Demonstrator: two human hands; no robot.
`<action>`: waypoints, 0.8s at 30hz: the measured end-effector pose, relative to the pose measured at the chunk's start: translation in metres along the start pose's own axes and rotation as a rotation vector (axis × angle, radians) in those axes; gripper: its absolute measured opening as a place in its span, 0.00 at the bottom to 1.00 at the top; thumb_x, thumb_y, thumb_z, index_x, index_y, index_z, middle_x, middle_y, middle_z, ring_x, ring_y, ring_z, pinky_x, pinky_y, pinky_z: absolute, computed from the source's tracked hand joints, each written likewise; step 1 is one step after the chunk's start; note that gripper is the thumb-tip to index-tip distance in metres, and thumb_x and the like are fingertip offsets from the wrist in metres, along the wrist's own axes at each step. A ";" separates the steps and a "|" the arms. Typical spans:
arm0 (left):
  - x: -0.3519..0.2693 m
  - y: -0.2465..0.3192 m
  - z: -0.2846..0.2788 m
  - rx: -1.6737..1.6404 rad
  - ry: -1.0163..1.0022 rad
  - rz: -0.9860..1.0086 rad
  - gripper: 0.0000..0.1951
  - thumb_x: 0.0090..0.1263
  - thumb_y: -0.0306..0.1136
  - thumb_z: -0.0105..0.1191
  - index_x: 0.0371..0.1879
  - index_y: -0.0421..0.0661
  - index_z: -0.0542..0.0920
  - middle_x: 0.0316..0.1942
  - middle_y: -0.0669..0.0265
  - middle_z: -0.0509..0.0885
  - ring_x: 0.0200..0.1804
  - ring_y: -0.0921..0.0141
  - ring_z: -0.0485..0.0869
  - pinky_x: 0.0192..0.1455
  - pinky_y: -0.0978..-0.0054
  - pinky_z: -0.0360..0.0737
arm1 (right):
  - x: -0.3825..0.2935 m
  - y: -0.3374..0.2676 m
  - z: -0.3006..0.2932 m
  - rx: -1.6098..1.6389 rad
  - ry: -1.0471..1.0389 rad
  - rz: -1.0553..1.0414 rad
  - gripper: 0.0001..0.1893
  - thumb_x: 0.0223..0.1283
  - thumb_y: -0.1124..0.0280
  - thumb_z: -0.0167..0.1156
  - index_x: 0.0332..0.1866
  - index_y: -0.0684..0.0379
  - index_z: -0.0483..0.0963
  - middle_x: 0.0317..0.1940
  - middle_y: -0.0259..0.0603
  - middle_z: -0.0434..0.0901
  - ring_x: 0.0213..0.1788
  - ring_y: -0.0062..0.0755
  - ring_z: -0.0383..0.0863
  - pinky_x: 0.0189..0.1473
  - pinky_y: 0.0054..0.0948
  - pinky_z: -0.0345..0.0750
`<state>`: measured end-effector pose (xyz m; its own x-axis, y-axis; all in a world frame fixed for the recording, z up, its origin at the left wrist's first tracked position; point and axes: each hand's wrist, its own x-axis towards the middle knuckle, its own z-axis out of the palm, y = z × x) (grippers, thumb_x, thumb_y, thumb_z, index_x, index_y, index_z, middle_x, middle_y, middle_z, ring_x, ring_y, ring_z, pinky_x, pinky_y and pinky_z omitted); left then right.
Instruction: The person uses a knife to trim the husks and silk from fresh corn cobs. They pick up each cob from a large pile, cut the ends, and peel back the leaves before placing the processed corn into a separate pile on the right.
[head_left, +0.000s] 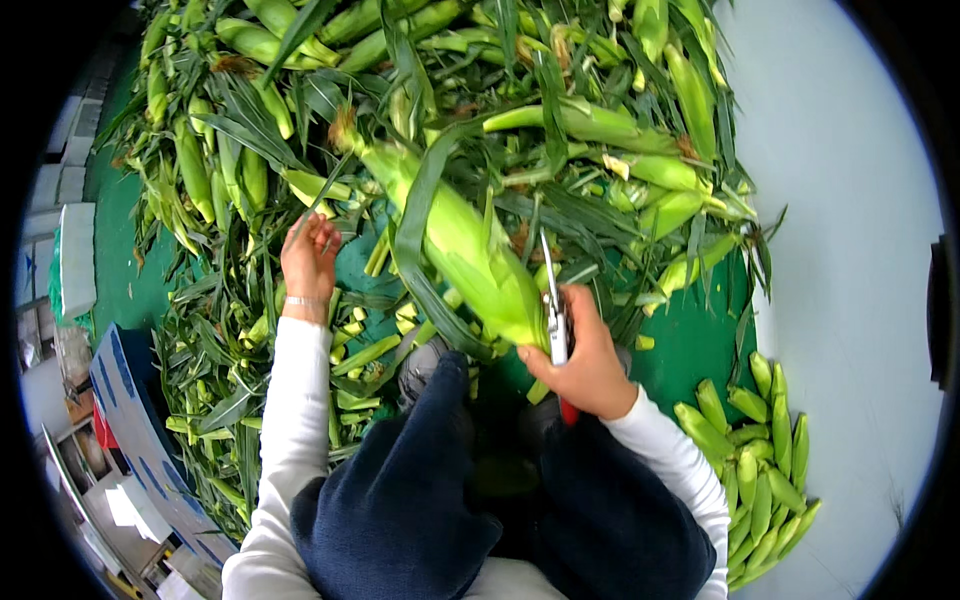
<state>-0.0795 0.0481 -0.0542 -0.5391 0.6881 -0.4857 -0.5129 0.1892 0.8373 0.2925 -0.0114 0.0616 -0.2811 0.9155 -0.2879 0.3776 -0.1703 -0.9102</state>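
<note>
A large ear of corn (469, 240) in its green husk slants across the middle, brown silk at its far tip. My right hand (589, 360) grips its near end between thumb and fingers. The same hand also holds pruning shears (556, 322), their blade pointing away from me and a red handle end showing below the palm. A long corn leaf (412, 232) curves along the ear's left side. My left hand (310, 251) is raised left of the ear, fingers loosely curled. A thin leaf strip crosses its fingertips; whether they pinch it is unclear.
A heap of husked-in corn ears and leaves (247, 97) spreads ahead and left over a green floor (675, 337). Cut stalk pieces (367, 352) lie by my shoes. Trimmed ears (757, 465) are piled at right against a pale wall (832, 225). A blue-white panel (142, 427) stands left.
</note>
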 end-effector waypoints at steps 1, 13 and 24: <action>-0.023 -0.004 -0.003 0.095 -0.452 -0.042 0.07 0.70 0.29 0.49 0.41 0.42 0.76 0.33 0.66 0.80 0.35 0.71 0.79 0.45 0.68 0.79 | 0.003 0.004 -0.003 -0.058 0.055 -0.043 0.30 0.45 0.71 0.69 0.54 0.62 0.62 0.34 0.43 0.74 0.32 0.33 0.76 0.38 0.32 0.75; -0.088 -0.003 0.086 -0.242 -0.401 -0.249 0.16 0.67 0.38 0.58 0.48 0.42 0.74 0.47 0.57 0.81 0.49 0.61 0.82 0.51 0.54 0.82 | 0.006 -0.006 -0.045 -0.080 0.214 -0.139 0.34 0.44 0.82 0.58 0.63 0.63 0.60 0.47 0.37 0.72 0.50 0.27 0.72 0.54 0.27 0.71; -0.133 -0.021 0.093 -0.194 -0.376 -0.139 0.19 0.69 0.41 0.55 0.52 0.43 0.73 0.52 0.60 0.79 0.55 0.61 0.78 0.59 0.56 0.76 | 0.032 0.045 0.013 0.468 -0.106 0.170 0.27 0.50 0.81 0.55 0.59 0.66 0.63 0.39 0.39 0.75 0.39 0.28 0.77 0.38 0.30 0.77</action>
<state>0.0649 0.0179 0.0162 -0.1947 0.8791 -0.4351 -0.6987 0.1870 0.6905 0.2890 0.0051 0.0077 -0.3473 0.8228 -0.4498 -0.0028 -0.4806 -0.8769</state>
